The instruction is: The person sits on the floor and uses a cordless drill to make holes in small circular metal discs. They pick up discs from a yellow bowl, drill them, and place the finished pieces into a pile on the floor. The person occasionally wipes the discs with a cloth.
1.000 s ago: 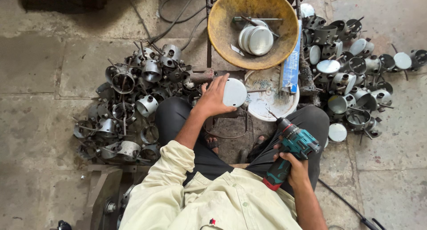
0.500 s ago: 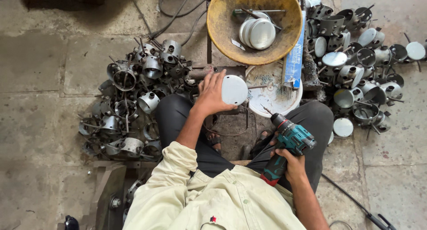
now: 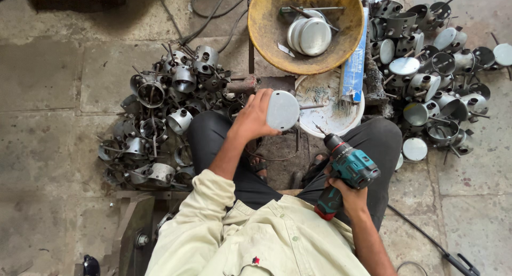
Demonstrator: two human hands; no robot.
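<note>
- Two bare hands work above a stone floor, seen from over the head of a seated person in a pale yellow shirt [image 3: 256, 238] and dark trousers.
- Left hand [image 3: 253, 116] is closed around the edge of a round grey metal disc [image 3: 282, 109], fingers curled behind it and the thumb side toward the body; the disc's flat face points up toward the camera.
- Right hand [image 3: 349, 193] is wrapped tight on the grip of a teal cordless drill [image 3: 346, 166], held nearer the body than the left hand. The drill's bit points up and away, toward the disc, with a clear gap between them.
- Just beyond the left hand sits a white dish [image 3: 333, 113] holding small screws, with a blue packet [image 3: 354, 68] leaning over its rim.
- Farther out from both hands stands a yellow basin [image 3: 266, 36] containing more round metal lids [image 3: 309, 36].
- Left of the left hand lies a heap of grey metal cylinder housings [image 3: 165, 116] with wire prongs.
- Right of the right hand lies a second heap of similar housings and lids [image 3: 437, 73].
- A black cable [image 3: 426, 238] runs along the floor beside the right forearm.
</note>
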